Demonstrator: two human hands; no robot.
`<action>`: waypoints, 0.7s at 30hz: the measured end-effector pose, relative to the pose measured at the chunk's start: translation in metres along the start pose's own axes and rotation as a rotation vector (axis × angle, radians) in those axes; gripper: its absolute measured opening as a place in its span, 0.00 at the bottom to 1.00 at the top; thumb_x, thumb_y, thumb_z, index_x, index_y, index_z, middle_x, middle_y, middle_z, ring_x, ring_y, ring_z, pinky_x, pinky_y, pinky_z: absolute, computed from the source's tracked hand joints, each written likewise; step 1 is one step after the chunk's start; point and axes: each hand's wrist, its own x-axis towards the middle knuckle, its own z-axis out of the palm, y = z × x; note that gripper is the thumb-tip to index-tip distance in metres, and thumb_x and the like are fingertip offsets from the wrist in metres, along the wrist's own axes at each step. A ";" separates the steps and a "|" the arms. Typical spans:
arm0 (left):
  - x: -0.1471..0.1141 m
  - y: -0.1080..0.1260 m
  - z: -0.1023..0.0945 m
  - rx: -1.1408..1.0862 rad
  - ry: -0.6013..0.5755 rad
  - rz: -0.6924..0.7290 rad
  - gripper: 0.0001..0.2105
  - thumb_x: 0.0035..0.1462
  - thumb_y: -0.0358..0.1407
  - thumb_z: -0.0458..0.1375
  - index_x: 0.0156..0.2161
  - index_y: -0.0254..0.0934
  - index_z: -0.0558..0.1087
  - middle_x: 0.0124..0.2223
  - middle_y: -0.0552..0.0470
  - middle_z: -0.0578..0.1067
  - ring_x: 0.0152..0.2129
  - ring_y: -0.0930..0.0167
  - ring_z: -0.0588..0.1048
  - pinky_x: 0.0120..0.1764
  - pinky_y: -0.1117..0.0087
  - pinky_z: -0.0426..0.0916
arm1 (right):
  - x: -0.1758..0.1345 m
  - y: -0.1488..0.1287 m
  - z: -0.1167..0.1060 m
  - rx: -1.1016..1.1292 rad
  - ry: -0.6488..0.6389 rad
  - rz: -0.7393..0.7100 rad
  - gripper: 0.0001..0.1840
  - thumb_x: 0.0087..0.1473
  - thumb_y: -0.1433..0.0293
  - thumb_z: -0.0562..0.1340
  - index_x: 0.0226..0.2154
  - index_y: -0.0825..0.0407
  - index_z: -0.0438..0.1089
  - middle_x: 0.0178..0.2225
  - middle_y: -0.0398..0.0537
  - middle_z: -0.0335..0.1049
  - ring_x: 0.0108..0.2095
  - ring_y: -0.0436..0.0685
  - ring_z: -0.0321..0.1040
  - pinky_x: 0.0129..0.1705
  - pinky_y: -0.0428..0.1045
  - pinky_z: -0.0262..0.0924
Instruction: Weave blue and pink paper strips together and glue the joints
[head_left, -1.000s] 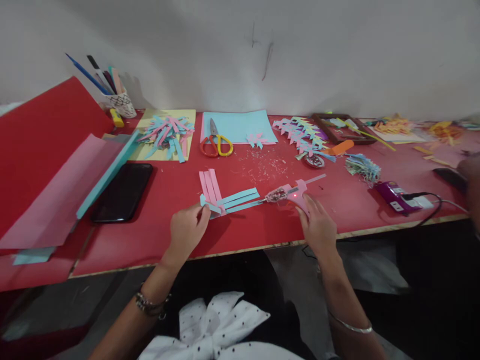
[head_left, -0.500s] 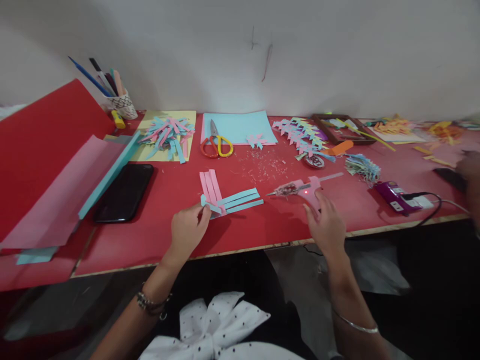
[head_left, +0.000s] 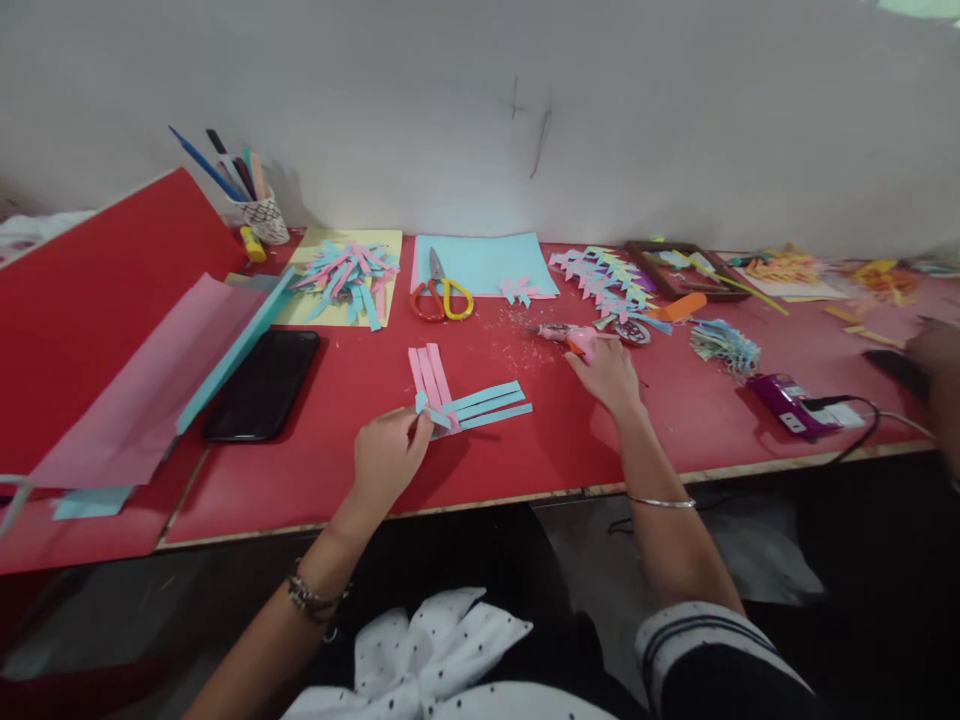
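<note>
My left hand (head_left: 390, 452) pinches the near-left corner of a woven piece of paper strips (head_left: 486, 403), just above the red table. Pink strips fan out away from me and light-blue strips point right; my fingers cover part of the corner. Farther out and to the right, my right hand (head_left: 611, 376) is closed on a pink glue gun (head_left: 564, 332), its nozzle pointing left over scattered glue shreds. Part of the gun's handle is hidden under my fingers. Scissors (head_left: 442, 290) with red and yellow handles lie beyond the strips.
Left of me are a black phone (head_left: 264, 386), pink paper (head_left: 142, 390) and a pen cup (head_left: 264, 218). Behind lie a strip pile (head_left: 345, 275), a braided paper chain (head_left: 600, 282) and a brown tray (head_left: 645, 256). A purple power strip (head_left: 787, 402) and another person's hand (head_left: 937, 350) are at right.
My right hand has carried the glue gun away from me and to the left, near the braided chain. The left hand keeps its pinch on the strips. The view has shifted slightly.
</note>
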 end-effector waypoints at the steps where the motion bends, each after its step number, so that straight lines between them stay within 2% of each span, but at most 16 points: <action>1: 0.000 0.000 0.000 0.007 0.009 0.015 0.19 0.55 0.36 0.43 0.25 0.36 0.74 0.26 0.48 0.77 0.22 0.70 0.73 0.23 0.73 0.58 | -0.004 -0.006 -0.004 0.009 0.040 -0.023 0.16 0.47 0.64 0.57 0.39 0.56 0.65 0.40 0.61 0.65 0.44 0.67 0.60 0.40 0.58 0.55; 3: 0.000 -0.001 0.001 0.036 0.059 0.060 0.18 0.55 0.36 0.42 0.25 0.36 0.74 0.24 0.49 0.76 0.24 0.70 0.74 0.24 0.73 0.59 | -0.016 -0.023 -0.014 0.113 0.114 -0.119 0.16 0.48 0.65 0.56 0.39 0.56 0.65 0.39 0.60 0.65 0.43 0.65 0.60 0.41 0.57 0.54; 4: 0.001 -0.001 0.002 0.058 0.096 0.090 0.19 0.55 0.36 0.42 0.24 0.37 0.74 0.23 0.49 0.76 0.23 0.69 0.74 0.24 0.72 0.61 | -0.024 -0.035 -0.020 0.230 0.082 -0.229 0.15 0.50 0.64 0.55 0.40 0.55 0.65 0.37 0.56 0.66 0.40 0.61 0.61 0.41 0.54 0.54; 6: 0.001 -0.002 0.004 0.107 0.175 0.162 0.19 0.55 0.35 0.42 0.24 0.37 0.74 0.19 0.50 0.74 0.22 0.69 0.73 0.28 0.71 0.64 | -0.041 -0.065 -0.028 0.465 -0.132 -0.436 0.19 0.50 0.61 0.56 0.43 0.53 0.63 0.32 0.49 0.67 0.31 0.54 0.63 0.37 0.49 0.56; 8: 0.001 -0.004 0.006 0.150 0.247 0.237 0.20 0.56 0.35 0.41 0.24 0.38 0.74 0.16 0.52 0.72 0.18 0.70 0.73 0.33 0.69 0.67 | -0.055 -0.095 -0.032 0.558 -0.356 -0.565 0.23 0.48 0.60 0.58 0.46 0.53 0.61 0.30 0.46 0.67 0.29 0.51 0.62 0.35 0.48 0.54; 10: 0.001 -0.005 0.008 0.169 0.301 0.311 0.19 0.57 0.35 0.42 0.25 0.38 0.74 0.15 0.54 0.72 0.16 0.71 0.72 0.38 0.68 0.67 | -0.063 -0.118 -0.031 0.556 -0.428 -0.641 0.25 0.47 0.60 0.59 0.47 0.54 0.61 0.31 0.45 0.68 0.29 0.51 0.61 0.37 0.48 0.52; 12: 0.000 -0.005 0.008 0.172 0.334 0.375 0.19 0.57 0.35 0.42 0.24 0.37 0.73 0.16 0.54 0.73 0.15 0.72 0.72 0.40 0.68 0.67 | -0.065 -0.131 -0.028 0.540 -0.481 -0.659 0.20 0.48 0.62 0.59 0.43 0.54 0.65 0.30 0.44 0.68 0.27 0.49 0.60 0.38 0.48 0.49; 15: -0.002 -0.002 0.006 0.161 0.321 0.405 0.17 0.58 0.36 0.45 0.26 0.38 0.74 0.20 0.54 0.76 0.18 0.72 0.74 0.41 0.68 0.67 | -0.061 -0.131 -0.026 0.533 -0.502 -0.650 0.08 0.51 0.68 0.56 0.33 0.54 0.69 0.26 0.41 0.68 0.25 0.47 0.59 0.38 0.48 0.46; 18: -0.004 0.000 0.004 0.147 0.272 0.397 0.14 0.57 0.39 0.48 0.29 0.40 0.74 0.26 0.54 0.78 0.22 0.73 0.75 0.42 0.68 0.66 | -0.056 -0.120 -0.027 0.545 -0.487 -0.609 0.08 0.51 0.72 0.54 0.26 0.54 0.68 0.24 0.40 0.67 0.24 0.46 0.58 0.38 0.47 0.46; 21: -0.006 0.000 0.004 0.172 0.237 0.409 0.11 0.56 0.37 0.49 0.31 0.40 0.74 0.29 0.54 0.79 0.24 0.72 0.76 0.42 0.67 0.66 | -0.055 -0.111 -0.030 0.650 -0.509 -0.535 0.08 0.51 0.67 0.56 0.30 0.53 0.69 0.26 0.41 0.68 0.25 0.47 0.59 0.35 0.46 0.50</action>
